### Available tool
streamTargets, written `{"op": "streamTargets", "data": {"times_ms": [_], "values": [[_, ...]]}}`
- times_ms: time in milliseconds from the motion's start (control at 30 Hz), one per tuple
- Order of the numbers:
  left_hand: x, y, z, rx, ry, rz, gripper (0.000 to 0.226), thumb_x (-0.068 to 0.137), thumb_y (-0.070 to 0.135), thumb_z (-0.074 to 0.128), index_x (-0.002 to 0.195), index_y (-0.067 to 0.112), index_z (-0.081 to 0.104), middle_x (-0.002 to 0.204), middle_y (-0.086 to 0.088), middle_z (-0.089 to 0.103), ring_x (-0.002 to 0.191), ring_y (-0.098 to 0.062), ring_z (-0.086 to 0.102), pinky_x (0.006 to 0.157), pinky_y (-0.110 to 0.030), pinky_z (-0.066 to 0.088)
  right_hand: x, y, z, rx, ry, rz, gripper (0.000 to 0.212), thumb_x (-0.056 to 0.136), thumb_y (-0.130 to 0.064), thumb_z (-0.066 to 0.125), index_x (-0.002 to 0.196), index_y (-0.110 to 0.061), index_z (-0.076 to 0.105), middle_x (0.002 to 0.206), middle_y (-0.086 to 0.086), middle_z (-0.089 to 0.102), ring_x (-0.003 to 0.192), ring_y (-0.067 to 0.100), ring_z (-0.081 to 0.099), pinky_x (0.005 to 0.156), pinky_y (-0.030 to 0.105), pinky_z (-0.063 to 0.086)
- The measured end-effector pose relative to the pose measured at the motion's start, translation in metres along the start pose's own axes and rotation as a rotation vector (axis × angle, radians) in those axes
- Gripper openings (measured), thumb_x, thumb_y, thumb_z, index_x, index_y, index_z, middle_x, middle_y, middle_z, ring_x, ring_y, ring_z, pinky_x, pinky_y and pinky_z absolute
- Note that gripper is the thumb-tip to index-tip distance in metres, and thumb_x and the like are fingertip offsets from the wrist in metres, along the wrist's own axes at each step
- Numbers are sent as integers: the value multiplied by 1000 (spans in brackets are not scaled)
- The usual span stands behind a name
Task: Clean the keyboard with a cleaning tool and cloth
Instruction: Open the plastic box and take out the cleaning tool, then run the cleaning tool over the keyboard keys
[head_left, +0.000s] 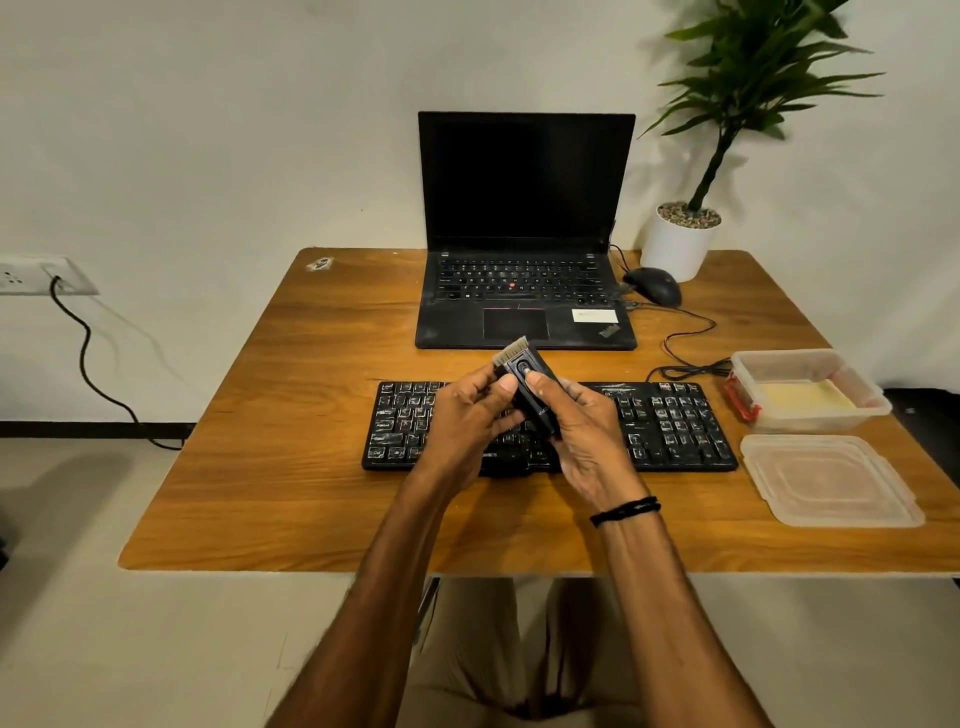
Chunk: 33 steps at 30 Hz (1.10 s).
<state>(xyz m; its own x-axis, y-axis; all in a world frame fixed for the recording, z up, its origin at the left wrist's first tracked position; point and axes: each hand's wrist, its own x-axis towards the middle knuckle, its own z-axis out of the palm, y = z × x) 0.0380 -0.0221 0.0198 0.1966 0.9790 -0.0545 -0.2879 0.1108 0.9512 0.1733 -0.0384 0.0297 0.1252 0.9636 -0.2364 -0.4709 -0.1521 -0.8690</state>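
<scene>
Grips of left hand (467, 415) and right hand (582, 431) pinch a small black brush tool (531, 388) over the dusty black keyboard (675, 426), apparently readying it; next, its bristles (511, 349) must come down.

A black keyboard (670, 431) with white-smeared keys lies flat, while a black cleaning tool (532, 402) with pale bristles is held tilted above its middle.

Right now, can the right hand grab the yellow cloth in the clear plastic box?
Probably not yet: the right hand grips the black brush tool, though the yellow cloth lies uncovered.
</scene>
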Motion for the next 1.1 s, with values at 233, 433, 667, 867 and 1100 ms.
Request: {"op": "streamTargets", "data": {"times_ms": [233,433,667,867,1100], "values": [[-2,3,0,-90,53,-9,25,100,4,58,123,5,67,115,-13,72,110,-24,71,90,-32,60,-3,1,2,143,32,95,31,85,-14,75,112,-2,68,95,13,74,81,18,70,71,28,56],[-3,-5,9,-187,205,-4,19,96,4,65,111,14,69,90,3,74,78,-5,67,73,-20,55,-2,2,14,474,87,210,27,74,-7,79,99,-2,70,100,18,72,88,21,67,68,22,58],[-7,-14,12,-143,301,38,21,95,5,69,116,7,70,85,3,74,82,-11,70,77,-22,58,10,19,32,467,120,232,51,69,-10,84,117,-2,69,125,23,65,119,27,62,83,24,55],[-9,-15,8,-146,352,68,16,96,10,70,111,13,73,90,1,75,87,-11,71,80,-26,58,11,26,47,471,73,217,54,71,-13,83,122,-2,66,124,21,66,117,29,64,106,41,48],[-10,4,-47,188,439,186,62,92,25,75,146,22,44,120,2,64,112,-14,63,85,-22,55,26,20,59,157,58,-33,47,81,2,77,122,-5,56,114,16,71,105,29,70,88,47,58]]}}
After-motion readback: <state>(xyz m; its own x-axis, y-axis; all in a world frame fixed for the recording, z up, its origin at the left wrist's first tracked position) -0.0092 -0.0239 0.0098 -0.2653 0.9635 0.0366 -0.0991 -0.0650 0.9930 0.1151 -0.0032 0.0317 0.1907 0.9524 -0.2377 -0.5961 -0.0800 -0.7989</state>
